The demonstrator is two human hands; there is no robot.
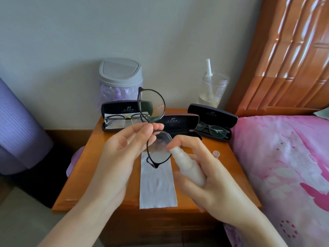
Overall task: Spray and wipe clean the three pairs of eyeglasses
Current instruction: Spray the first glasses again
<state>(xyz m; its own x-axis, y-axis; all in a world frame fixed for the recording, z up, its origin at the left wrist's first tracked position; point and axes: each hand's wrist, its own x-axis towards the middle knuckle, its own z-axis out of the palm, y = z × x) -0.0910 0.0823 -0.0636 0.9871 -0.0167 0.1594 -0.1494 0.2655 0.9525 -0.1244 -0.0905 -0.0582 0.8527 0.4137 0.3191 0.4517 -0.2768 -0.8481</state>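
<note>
My left hand (128,150) pinches the bridge of black round-framed eyeglasses (151,104), held on end above the nightstand. The lower lens (159,148) is wet with droplets. My right hand (204,180) grips a small white spray bottle (188,166), forefinger on its top, the nozzle almost touching that lower lens. A white wiping cloth (157,186) lies flat under the hands. A second pair (122,119) rests in the open black case at the back left. The third pair (213,130) rests in the open black case at the right.
An empty open black case (179,122) stands behind the hands. The wooden nightstand (83,175) also bears a grey-lidded bin (121,75), a clear jar (213,90) and the bottle's small cap (216,154). A pink bed (284,166) adjoins on the right.
</note>
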